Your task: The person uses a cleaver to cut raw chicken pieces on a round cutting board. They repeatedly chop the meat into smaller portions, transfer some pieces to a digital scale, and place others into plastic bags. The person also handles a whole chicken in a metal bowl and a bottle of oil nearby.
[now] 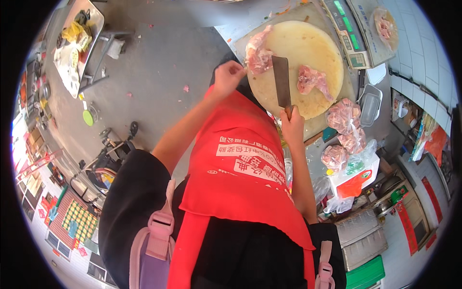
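My right hand (pixel 293 124) is closed around the handle of a cleaver (pixel 282 81), whose broad blade lies over the round cutting board (pixel 288 39). To the blade's left, at the board's edge, is a larger raw poultry piece (pixel 259 50). A smaller raw poultry leg piece (pixel 312 81) lies to its right. My left hand (pixel 229 76) is beside the board's left edge, fingers curled with thumb and fingertips close together; whether something small is between them cannot be told.
A digital scale (pixel 348 32) stands right of the board, with bagged meat (pixel 385 29) on its pan. Several plastic bags of meat (pixel 343 115) lie near the board's lower right, beside a clear plastic container (pixel 370 104). A metal table (pixel 95 21) holding bags stands at the upper left.
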Action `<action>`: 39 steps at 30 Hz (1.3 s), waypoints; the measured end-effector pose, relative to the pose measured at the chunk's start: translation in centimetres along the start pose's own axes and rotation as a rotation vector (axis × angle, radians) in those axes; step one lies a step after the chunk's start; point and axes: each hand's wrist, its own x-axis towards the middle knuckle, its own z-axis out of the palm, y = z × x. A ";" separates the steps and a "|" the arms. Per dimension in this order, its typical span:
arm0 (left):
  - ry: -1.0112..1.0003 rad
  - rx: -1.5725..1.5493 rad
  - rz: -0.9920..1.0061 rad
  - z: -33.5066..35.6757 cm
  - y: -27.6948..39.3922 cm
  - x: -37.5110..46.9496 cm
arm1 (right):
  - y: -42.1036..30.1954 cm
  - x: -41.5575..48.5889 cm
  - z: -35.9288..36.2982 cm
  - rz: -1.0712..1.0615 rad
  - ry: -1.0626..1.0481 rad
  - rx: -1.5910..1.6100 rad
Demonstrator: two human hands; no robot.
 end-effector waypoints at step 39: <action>-0.113 -0.339 -0.412 2.4 1.4 -2.2 | -0.7 -0.3 0.2 -0.019 0.020 -0.051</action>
